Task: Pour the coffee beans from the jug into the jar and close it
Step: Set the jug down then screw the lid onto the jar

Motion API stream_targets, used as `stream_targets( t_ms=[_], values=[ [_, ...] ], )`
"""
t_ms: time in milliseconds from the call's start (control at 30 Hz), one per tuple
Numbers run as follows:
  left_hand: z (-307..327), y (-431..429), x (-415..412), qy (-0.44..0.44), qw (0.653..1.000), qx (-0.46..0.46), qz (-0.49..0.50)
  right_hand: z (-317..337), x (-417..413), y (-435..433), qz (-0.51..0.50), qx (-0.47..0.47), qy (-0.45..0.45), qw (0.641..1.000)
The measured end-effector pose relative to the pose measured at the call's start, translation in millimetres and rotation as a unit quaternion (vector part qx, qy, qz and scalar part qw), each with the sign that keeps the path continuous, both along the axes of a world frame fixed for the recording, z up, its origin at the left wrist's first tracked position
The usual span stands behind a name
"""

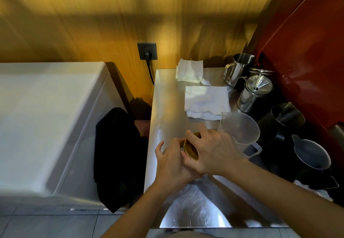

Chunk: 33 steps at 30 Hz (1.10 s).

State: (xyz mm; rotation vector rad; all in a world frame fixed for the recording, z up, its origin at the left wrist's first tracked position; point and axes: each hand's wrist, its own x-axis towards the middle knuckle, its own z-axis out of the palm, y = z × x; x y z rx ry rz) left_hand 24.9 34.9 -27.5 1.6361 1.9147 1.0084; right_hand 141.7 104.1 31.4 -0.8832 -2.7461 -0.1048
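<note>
A clear plastic jug (pixel 239 129) stands upright and looks empty on the steel counter (pixel 167 107), just right of my hands. My right hand (pixel 212 150) is curled over a gold lid (pixel 189 148), fingers wrapped round its rim. Beneath it my left hand (pixel 171 159) grips the jar, whose body is almost wholly hidden by both hands. The lid sits tilted on top of the jar. No coffee beans are visible.
Two white cloths (pixel 206 102) lie at the back of the counter. Steel pitchers (pixel 240 68), a lidded steel pot (pixel 255 94) and dark jugs (pixel 286 118) crowd the right side. A black bag (pixel 115 156) hangs left of the counter, beside a white appliance (pixel 46 116).
</note>
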Motion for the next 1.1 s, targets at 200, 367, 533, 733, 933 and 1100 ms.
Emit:
stream_targets(
  t_ms=[200, 367, 533, 733, 933, 1100],
  values=[
    [-5, 1, -7, -0.042, 0.999, -0.019, 0.005, 4, 10, 20, 0.126, -0.032, -0.048, 0.990],
    [-8, 2, -5, 0.017, 1.000, -0.006, -0.013, 4, 6, 22, 0.143, -0.024, -0.058, 0.988],
    [-6, 2, -4, 0.022, 0.999, -0.031, -0.027, 0, 5, 14, 0.098, -0.031, -0.044, 0.994],
    [-8, 0, -3, 0.010, 1.000, -0.020, -0.016, 4, 7, 12, 0.080, -0.050, -0.062, 0.994],
    [-3, -4, -4, -0.009, 0.999, -0.033, -0.037, 0, 12, 5, 0.046, -0.048, -0.008, 0.998],
    [9, -10, -15, 0.067, 0.994, -0.045, -0.078, -2, 19, 6, -0.014, -0.132, 0.130, 0.983]
  ],
)
